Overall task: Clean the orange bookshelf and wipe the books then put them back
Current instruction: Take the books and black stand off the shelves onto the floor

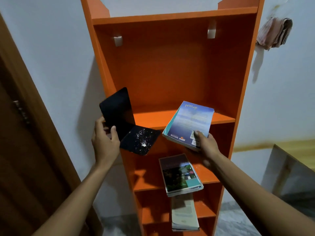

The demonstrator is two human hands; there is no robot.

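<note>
Orange bookshelf (170, 68) is filling frame center, standing against white wall. Left hand (104, 138), mid-left, is gripping a black L-shaped bookend (126, 123) w/ white specks on its base, at shelf's left edge. Right hand (203, 144), center-right, is gripping a blue book (190, 121) by its lower corner, tilted over the shelf board. Two more books, one (179, 174) lower center and another (185, 213) below it, are lying on lower shelves. A cloth (274, 33) is hanging upper right.

- I'm seeing through a single head-worn camera, looking forward and slightly down.
- It's facing the orange bookshelf (170, 65) squarely, close up.
- Its wide lens is bowing the shelf's side edges.
</note>
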